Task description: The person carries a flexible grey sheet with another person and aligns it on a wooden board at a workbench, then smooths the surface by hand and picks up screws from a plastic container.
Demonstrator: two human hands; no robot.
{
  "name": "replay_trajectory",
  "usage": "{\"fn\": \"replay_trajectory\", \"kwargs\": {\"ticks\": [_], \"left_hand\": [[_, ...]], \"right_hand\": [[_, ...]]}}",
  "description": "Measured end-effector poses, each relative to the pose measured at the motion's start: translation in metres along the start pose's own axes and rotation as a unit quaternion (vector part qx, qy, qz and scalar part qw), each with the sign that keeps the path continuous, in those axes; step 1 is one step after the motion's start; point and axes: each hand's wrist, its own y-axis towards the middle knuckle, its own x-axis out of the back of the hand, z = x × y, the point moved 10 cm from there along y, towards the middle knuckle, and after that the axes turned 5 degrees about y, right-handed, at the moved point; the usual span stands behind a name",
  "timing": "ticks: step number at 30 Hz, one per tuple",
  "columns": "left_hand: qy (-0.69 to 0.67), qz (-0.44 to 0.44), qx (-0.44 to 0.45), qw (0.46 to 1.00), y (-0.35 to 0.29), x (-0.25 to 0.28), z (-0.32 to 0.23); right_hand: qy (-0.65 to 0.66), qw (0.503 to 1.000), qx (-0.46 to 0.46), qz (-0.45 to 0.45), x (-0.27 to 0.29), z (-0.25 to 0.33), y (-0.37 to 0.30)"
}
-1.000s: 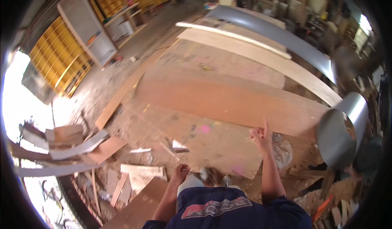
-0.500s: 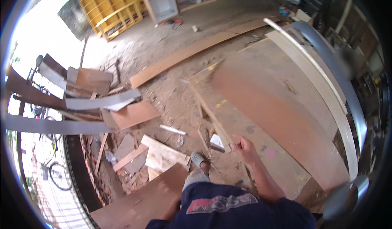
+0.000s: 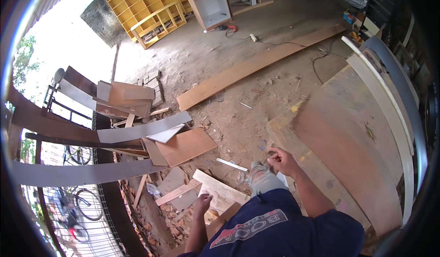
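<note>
Right hand (image 3: 283,161): fingers half-bent, slightly parted, near the edge of a broad, stained, tan wooden tabletop (image 3: 356,88). Left hand (image 3: 205,203): loosely curled, grip can't be told; beside pale, flat wooden offcuts (image 3: 225,192) on the ground. Long reddish-brown wooden board (image 3: 337,154) lies on tabletop. Beyond: long orange-tan plank (image 3: 261,70) on dirt floor (image 3: 183,55), yellow compartmented shelving (image 3: 145,9).

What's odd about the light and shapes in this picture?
Head view, upper left: glaring daylight washes out detail; head view, right side: the long, pale wooden plank looks bowed, likely by the wide lens; head view, corners: black.
</note>
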Motion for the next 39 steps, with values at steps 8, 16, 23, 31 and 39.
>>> {"fn": "replay_trajectory", "kwargs": {"ticks": [8, 16, 23, 31, 39], "left_hand": [[0.092, 0.095, -0.025, 0.991, 0.189, -0.003, -0.123], [0.115, 0.173, 0.096, 0.974, 0.357, 0.073, -0.081], [0.100, 0.263, 0.100, 0.954, 0.512, 0.086, -0.195], [-0.121, 0.231, -0.496, 0.828, 0.810, 0.114, -0.472], [0.189, 0.058, -0.387, 0.901, 1.178, 0.158, -0.711]], "right_hand": [[0.021, 1.000, 0.016, -0.017, -0.002, 0.010, 0.226], [0.064, 0.994, 0.083, -0.038, 0.032, 0.155, 0.418], [0.081, 0.987, 0.051, -0.132, 0.095, 0.134, 0.552], [0.127, 0.952, -0.035, -0.277, 0.176, 0.127, 0.729], [0.158, 0.955, 0.032, -0.248, 0.224, 0.233, 0.962]]}}
